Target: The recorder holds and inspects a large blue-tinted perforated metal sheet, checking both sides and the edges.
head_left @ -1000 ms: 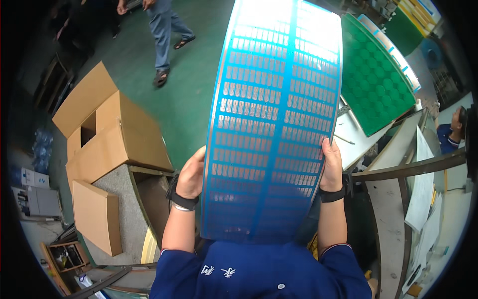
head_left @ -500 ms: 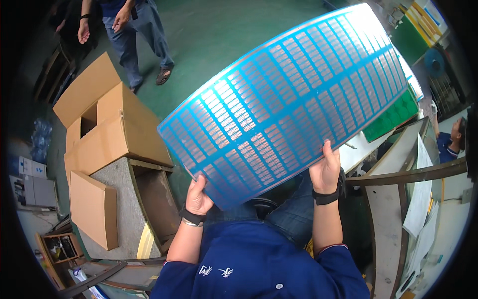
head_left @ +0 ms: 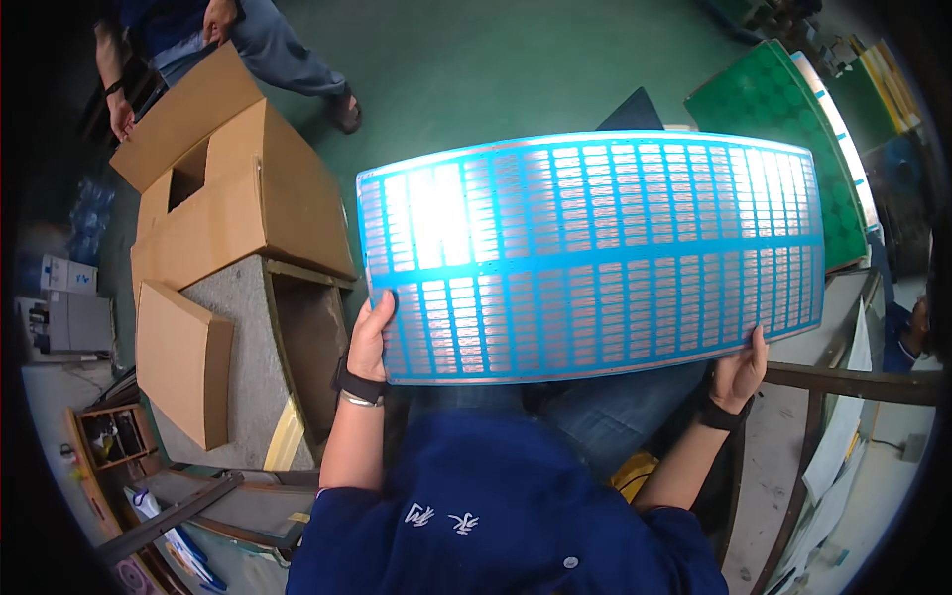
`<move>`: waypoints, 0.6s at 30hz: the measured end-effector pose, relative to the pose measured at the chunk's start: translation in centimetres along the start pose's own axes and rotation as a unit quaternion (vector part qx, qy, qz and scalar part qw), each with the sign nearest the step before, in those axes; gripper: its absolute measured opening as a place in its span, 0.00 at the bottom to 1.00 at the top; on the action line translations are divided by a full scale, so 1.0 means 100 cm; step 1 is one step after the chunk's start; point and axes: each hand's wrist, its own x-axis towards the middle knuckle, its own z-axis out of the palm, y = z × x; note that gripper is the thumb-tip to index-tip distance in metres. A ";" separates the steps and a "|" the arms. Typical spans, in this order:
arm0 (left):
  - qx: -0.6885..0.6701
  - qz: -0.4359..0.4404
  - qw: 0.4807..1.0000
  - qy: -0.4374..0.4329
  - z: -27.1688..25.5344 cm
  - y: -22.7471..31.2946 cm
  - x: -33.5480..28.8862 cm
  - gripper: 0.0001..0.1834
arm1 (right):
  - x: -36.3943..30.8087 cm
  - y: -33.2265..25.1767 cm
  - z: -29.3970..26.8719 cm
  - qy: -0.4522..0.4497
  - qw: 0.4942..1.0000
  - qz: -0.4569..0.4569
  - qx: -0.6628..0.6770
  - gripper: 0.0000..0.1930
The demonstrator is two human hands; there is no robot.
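Note:
A large rectangular panel [head_left: 595,260], blue with rows of small shiny metallic cells, is held out in front of my body. My left hand [head_left: 368,335] grips its near left corner, thumb on the upper face and fingers hidden behind the edge. My right hand [head_left: 740,375] is closed on the near edge toward the right end, its thumb on top. The panel is a little higher on its right side, and bright glare covers its upper left part. Dark bands circle both my wrists.
An opened cardboard box [head_left: 218,208] and a cardboard piece [head_left: 183,367] sit on a grey stand [head_left: 260,397] to the left. Another person's hand [head_left: 121,119] is by the box flap. A green board [head_left: 783,129] stands at right, beyond a worktable [head_left: 773,446].
The panel has swung from a steep slant to nearly level, its right end coming down toward me. My right hand moved right and lower. The other person has come nearer the box.

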 end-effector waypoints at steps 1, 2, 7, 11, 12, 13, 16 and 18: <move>0.005 0.000 1.000 0.000 0.002 0.002 0.001 0.18 | -0.002 0.003 -0.003 0.011 1.000 -0.001 0.009 0.18; 0.006 0.000 1.000 0.005 0.002 0.002 0.002 0.18 | -0.003 0.005 -0.006 0.021 1.000 -0.001 0.019 0.18; 0.052 0.007 0.999 0.003 0.008 0.007 0.004 0.19 | -0.007 0.013 -0.017 0.044 0.998 0.007 0.044 0.18; 0.067 0.010 0.998 0.010 0.011 0.009 0.004 0.20 | -0.006 0.016 -0.026 -0.009 0.995 0.038 0.090 0.17; 0.069 0.012 0.998 0.010 0.011 0.009 0.003 0.19 | -0.006 0.019 -0.027 -0.009 0.995 0.040 0.091 0.17; 0.070 0.011 0.997 0.011 0.011 0.009 0.003 0.19 | -0.006 0.023 -0.028 0.023 0.996 0.035 0.079 0.17; 0.079 0.004 0.997 0.020 0.009 0.010 0.002 0.19 | -0.007 0.032 -0.028 0.059 0.994 0.039 0.085 0.18; 0.103 0.013 0.994 0.033 0.009 0.010 0.002 0.19 | -0.007 0.037 -0.030 0.064 0.991 0.049 0.103 0.17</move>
